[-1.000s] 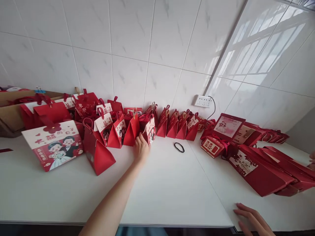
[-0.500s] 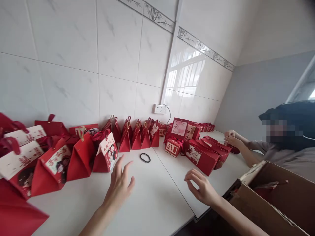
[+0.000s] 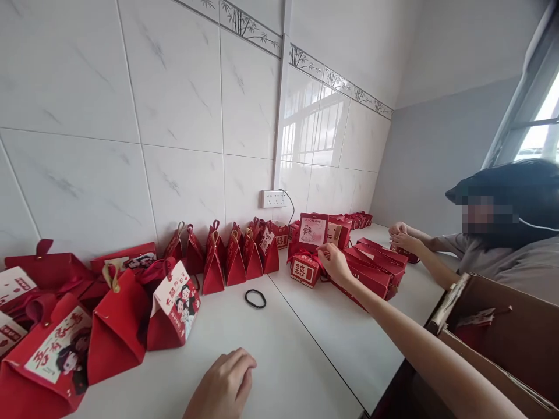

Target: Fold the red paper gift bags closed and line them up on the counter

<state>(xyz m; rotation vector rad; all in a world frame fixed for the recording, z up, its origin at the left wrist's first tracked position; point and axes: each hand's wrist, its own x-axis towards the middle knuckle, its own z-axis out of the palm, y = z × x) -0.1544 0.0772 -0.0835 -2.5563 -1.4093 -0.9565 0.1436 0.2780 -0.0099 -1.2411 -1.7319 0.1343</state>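
Observation:
My right hand (image 3: 335,265) reaches across the table with its fingertips pinched at the red ribbon on top of a small red gift box (image 3: 304,271). That box has a cream label with a red double-happiness character. Low in the view, my left hand (image 3: 225,381) hovers at or rests on the white tabletop, fingers curled and nothing seen in them. A black elastic band (image 3: 255,299) lies on the table beyond it. Right behind the small box stands a red box with a pink picture card (image 3: 313,230). Longer red boxes (image 3: 364,276) lie partly behind my right forearm.
Red triangular gift boxes with ribbon loops (image 3: 117,326) crowd the left side, with more along the tiled wall (image 3: 213,262). A socket strip (image 3: 274,199) is on the wall. An open cardboard carton (image 3: 502,361) stands at the right. A co-worker's hands (image 3: 404,235) hold a red box.
My right hand has moved forward and left to the small gift box's ribbon. My left hand has drawn back toward me and its spread fingers have curled. The view has shifted a little.

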